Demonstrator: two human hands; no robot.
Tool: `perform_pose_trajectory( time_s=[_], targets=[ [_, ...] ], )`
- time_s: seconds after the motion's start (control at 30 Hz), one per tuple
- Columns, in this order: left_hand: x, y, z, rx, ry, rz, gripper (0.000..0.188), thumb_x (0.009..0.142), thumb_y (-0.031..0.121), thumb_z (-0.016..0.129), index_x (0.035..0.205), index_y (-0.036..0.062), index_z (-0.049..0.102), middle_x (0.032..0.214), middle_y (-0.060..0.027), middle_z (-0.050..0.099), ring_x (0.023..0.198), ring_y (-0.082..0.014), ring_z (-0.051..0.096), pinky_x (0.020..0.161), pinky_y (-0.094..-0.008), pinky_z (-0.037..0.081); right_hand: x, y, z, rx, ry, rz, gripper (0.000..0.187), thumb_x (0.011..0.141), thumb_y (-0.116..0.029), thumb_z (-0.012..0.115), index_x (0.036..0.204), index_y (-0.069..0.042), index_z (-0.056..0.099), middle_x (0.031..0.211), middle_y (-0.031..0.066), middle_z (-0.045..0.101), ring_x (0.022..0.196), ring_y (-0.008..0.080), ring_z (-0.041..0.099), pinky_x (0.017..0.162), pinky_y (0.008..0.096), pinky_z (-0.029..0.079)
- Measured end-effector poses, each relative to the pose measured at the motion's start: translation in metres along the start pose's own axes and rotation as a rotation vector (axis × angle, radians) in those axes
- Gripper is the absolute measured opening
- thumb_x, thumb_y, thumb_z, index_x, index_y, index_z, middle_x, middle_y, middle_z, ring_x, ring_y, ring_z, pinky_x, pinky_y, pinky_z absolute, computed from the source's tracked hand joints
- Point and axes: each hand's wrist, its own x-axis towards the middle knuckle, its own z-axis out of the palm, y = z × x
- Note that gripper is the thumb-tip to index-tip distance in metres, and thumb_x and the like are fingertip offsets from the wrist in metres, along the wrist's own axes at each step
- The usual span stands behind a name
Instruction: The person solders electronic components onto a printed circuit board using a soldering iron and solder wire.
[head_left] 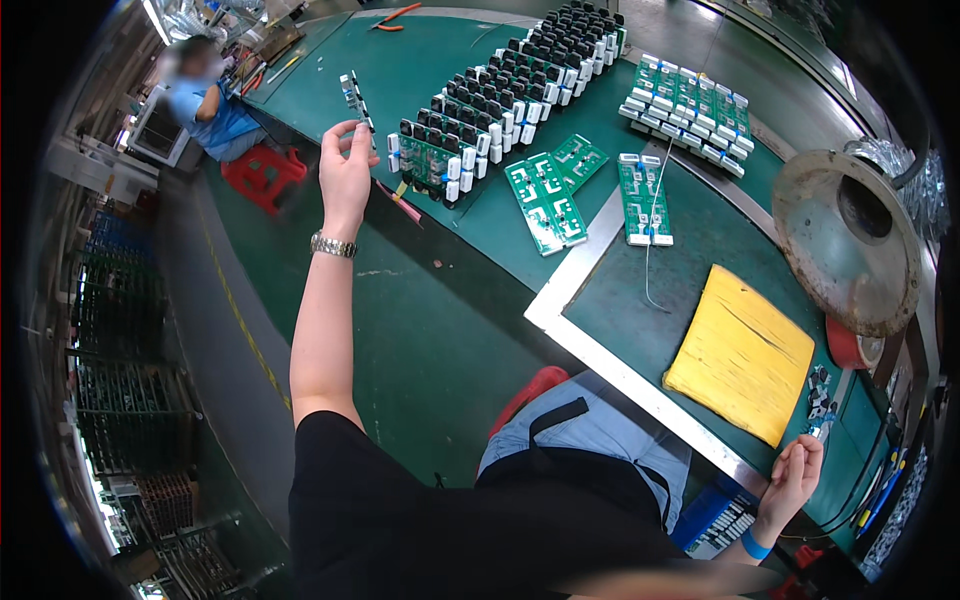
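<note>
My left hand (346,165) reaches over the table's near-left edge, fingers closed on a narrow circuit board (352,92) seen almost edge-on. Just right of it stand long rows of upright circuit boards (445,150) with black and white parts. Far to the right, my right hand (793,478) is closed at the table edge, fingertips pinched together. What they hold, if anything, I cannot make out. Beside those fingertips lies a small heap of black and silvery components (820,395). A yellow sponge-like pad (742,355) lies left of the heap.
Loose green boards (545,203) lie mid-table; another board (645,200) has a thin wire across it. More boards are stacked behind (690,110). A metal lamp shade (845,240) and red tape roll (852,345) stand at right. A person (205,105) sits at far left.
</note>
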Motion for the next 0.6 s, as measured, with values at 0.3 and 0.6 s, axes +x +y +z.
perform_pose_trajectory(
  time_s=[0.3, 0.6],
  targets=[
    [-0.018, 0.034, -0.01, 0.598, 0.065, 0.734, 0.029, 0.091, 0.018, 0.061, 0.117, 0.0057, 0.056, 0.11, -0.0142, 0.055, 0.09, -0.0293, 0.057, 0.082, -0.0386, 0.047, 0.0, -0.002, 0.001, -0.027, 0.011, 0.013, 0.011, 0.098, -0.011, 0.051, 0.106, -0.004, 0.053, 0.076, 0.0001, 0.05, 0.051, 0.0007, 0.035, 0.044, 0.0149, 0.023],
    [0.028, -0.004, -0.013, 0.587, 0.055, 0.392, 0.03, 0.096, 0.025, 0.054, 0.116, 0.0034, 0.057, 0.103, -0.0132, 0.059, 0.091, -0.0253, 0.059, 0.08, -0.0366, 0.048, -0.005, -0.006, 0.006, 0.008, 0.01, 0.036, 0.008, 0.096, -0.006, 0.052, 0.103, -0.003, 0.054, 0.073, 0.0013, 0.053, 0.05, 0.0016, 0.038, 0.044, 0.0152, 0.028]
  ],
)
